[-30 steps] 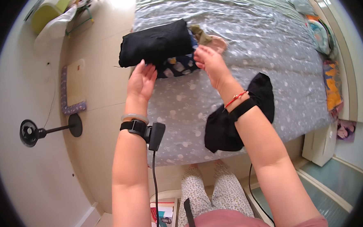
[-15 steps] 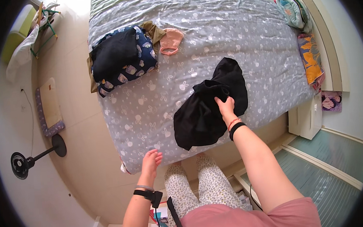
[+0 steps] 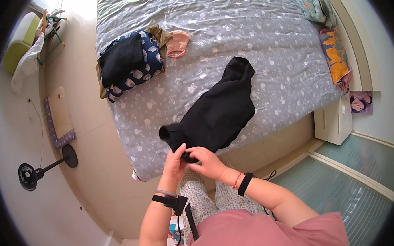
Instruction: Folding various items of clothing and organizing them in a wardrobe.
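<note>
A pair of black pants (image 3: 218,110) stretches diagonally over the near part of the bed, its gathered waistband toward me and its far end bunched up. My left hand (image 3: 176,163) pinches the waistband edge at the bed's front. Right beside it, my right hand (image 3: 205,162) has its fingers closed on the same edge, the fingertips of both hands almost meeting. Part of the waistband is hidden behind the fingers. Farther left on the bed lies a stack of folded clothes (image 3: 136,77), a black piece on top of a dark blue patterned one, with a small pink garment (image 3: 178,44) next to it.
The bed (image 3: 274,65) has a grey rabbit-print sheet. A folded quilt (image 3: 312,8) and an orange floral cloth (image 3: 335,58) lie along its right edge. On the floor at left stand a black fan (image 3: 28,176) and a pet bed (image 3: 58,117). A white cabinet (image 3: 332,120) stands at right.
The crumpled pants have been turned and drawn out, waistband toward me. My right hand has moved left and down; my left hand, empty before, has come up and taken hold of the waistband.
</note>
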Demonstrator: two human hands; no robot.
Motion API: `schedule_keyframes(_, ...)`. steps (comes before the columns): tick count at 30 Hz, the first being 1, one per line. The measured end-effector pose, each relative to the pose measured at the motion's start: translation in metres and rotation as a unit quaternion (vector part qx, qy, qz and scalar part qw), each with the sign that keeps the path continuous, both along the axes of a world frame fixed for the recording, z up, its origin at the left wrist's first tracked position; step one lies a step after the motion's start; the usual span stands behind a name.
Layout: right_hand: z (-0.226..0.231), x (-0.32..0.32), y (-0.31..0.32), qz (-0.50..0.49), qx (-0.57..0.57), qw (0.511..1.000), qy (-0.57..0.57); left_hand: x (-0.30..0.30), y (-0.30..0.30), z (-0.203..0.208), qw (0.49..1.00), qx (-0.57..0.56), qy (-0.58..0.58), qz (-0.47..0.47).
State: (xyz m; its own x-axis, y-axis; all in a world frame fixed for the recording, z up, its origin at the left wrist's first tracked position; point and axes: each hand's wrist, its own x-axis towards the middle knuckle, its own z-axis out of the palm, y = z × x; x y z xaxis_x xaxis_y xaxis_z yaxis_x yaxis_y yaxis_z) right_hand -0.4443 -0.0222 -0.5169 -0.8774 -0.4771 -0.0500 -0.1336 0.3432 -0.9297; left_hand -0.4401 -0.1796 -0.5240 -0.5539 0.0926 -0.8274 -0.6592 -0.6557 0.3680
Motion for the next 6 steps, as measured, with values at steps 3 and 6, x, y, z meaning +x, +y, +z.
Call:
schedule_keyframes(3,-0.002,0.014,0.006,0.005,-0.030,0.999,-0.037,0.022,-0.008,-0.011,0.996,-0.084,-0.024,-0.008)
schedule_keyframes(6,-0.008,0.009,0.029,-0.132,0.057,0.971,-0.190,0.034,-0.004,0.005,0.995,-0.078,0.034,0.047)
